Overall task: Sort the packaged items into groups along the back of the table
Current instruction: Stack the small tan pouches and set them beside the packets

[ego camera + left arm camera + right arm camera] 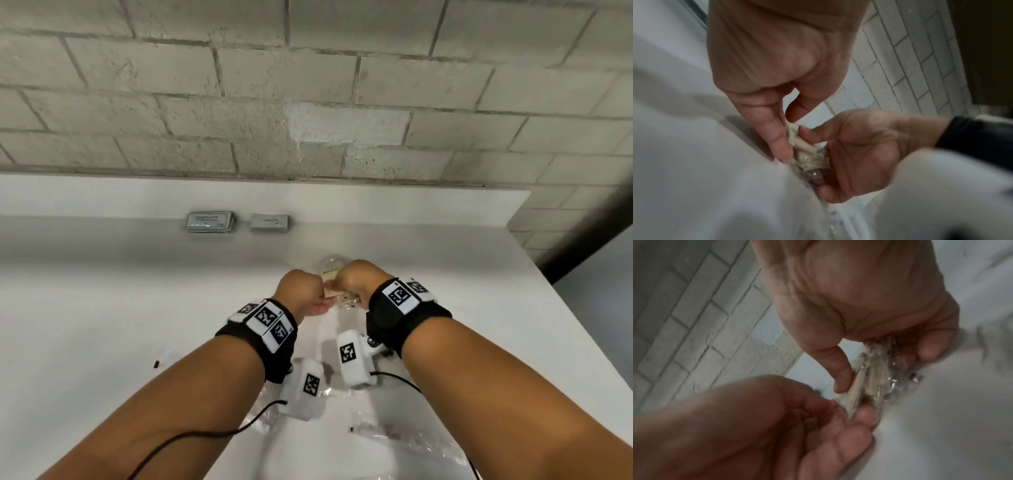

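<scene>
A small bundle of clear plastic packets [337,291] with beige cards inside is held just above the white table [102,308], mid-table. My left hand [318,298] pinches its near-left end. My right hand [346,282] grips it from the right, with the fingers [927,353] curled round the crinkled plastic [869,382]. In the left wrist view the left fingers [781,146] lie along the packets [807,154], and the right hand [855,154] holds them from the other side. Most of the bundle is hidden between the hands.
At the back edge lie two low stacks: grey printed sachets [209,222] and, to their right, plain grey sachets [270,222]. Loose clear plastic bags [394,442] lie near the front. A small dark piece [157,364] is at the left. A block wall [308,85] rises behind.
</scene>
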Demonstrator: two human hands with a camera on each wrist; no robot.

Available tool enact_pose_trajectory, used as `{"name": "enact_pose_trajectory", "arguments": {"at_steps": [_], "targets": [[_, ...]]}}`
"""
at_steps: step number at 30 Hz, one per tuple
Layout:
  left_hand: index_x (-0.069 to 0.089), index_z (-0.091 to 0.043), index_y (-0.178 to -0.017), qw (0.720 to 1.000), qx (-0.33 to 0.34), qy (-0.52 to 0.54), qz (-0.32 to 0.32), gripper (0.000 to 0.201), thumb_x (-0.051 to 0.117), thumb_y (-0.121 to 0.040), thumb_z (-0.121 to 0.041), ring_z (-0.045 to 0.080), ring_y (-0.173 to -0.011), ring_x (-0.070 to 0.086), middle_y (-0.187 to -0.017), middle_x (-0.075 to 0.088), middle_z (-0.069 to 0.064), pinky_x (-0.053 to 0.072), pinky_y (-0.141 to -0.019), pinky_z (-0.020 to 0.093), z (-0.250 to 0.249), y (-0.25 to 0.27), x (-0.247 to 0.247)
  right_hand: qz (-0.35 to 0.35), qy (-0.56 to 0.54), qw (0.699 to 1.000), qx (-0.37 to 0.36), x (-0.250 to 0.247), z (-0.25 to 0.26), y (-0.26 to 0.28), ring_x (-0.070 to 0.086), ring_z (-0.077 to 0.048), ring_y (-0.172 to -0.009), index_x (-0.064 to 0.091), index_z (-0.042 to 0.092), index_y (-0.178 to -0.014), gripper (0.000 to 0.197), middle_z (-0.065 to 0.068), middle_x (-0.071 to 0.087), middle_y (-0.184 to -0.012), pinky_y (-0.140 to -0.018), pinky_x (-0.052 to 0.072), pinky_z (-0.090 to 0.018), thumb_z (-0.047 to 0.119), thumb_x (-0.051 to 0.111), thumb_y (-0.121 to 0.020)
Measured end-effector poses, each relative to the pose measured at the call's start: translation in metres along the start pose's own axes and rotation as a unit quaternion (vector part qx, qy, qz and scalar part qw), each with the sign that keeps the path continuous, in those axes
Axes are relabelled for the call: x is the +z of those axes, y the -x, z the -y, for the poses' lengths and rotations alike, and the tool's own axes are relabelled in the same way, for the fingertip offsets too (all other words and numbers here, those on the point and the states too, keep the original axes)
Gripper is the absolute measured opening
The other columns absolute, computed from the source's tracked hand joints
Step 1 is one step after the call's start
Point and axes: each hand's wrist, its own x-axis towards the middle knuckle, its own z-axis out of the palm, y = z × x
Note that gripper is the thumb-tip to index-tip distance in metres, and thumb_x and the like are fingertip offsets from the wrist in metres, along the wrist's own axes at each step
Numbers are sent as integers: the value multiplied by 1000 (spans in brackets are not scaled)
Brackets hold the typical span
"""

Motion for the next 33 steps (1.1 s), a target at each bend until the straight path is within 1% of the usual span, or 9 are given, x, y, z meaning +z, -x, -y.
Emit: {"name": "enact_pose_trajectory", "arguments": {"at_steps": [2,6,9,12,16,20,24,28,33], "targets": [[54,-1,-85,999,-23,29,12,15,42,-94,0,23,-70,65,-85,64,15,57,-73,36,4,7,-8,2,14,1000,-22,3,1,3,60,-24,-104,58,2,-124,37,-11,63,-115,-92,49,-33,15,63,-89],[62,-2,-94,995,23,-98,-5,14,50,-88,-6,25,-81,61,-97,63,15,51,-66,30,12,13,-36,-22,152,983,-97,12,9,22,55,-20,-89,57,3,-121,38,-12,63,-115,-63,43,-25,16,66,-86],[46,-12,-128,962,134,-220,-91,53,63,-77,-12,26,-107,59,-122,55,11,51,-82,31,18,5,-59,-129,241,942,-192,29,16,32,59,-31,-100,51,8,-117,39,-12,62,-113,-76,48,-32,19,65,-82],[30,-17,-143,943,211,-255,-48,80,72,-75,-13,18,-117,51,-133,44,3,43,-95,27,26,8,-68,-169,270,906,-277,50,14,32,56,-31,-106,55,14,-116,36,-9,60,-113,-85,48,-37,23,64,-82],[38,-19,-141,928,230,-292,-39,67,68,-81,-16,17,-102,60,-127,57,4,40,-80,18,42,2,-68,-132,165,939,-273,63,3,26,55,-28,-110,51,17,-125,49,-10,54,-121,-90,46,-34,19,69,-80],[49,-17,-132,931,249,-261,-57,56,59,-80,0,21,-107,58,-128,55,8,41,-84,19,48,0,-69,-93,10,967,-237,56,-7,30,52,-21,-113,29,26,-146,75,-11,38,-140,-80,43,-22,5,64,-83],[38,-15,-138,951,252,-174,-32,68,55,-77,10,24,-114,54,-131,41,10,44,-89,22,47,3,-62,-50,-31,975,-216,63,-8,34,49,-21,-120,7,25,-152,81,-2,32,-144,-86,41,-17,6,54,-90],[31,-21,-141,959,242,-142,-27,73,62,-80,4,14,-108,45,-128,28,3,40,-95,21,47,7,-55,-63,-15,974,-217,73,-7,32,35,-24,-136,8,20,-153,77,-10,17,-153,-102,29,-20,5,52,-92],[36,-19,-137,948,241,-204,-39,68,57,-77,7,22,-120,46,-133,31,7,41,-101,25,48,8,-54,-134,145,949,-245,75,-14,32,26,-29,-139,22,18,-150,67,-10,21,-152,-116,25,-35,17,54,-91]]}}
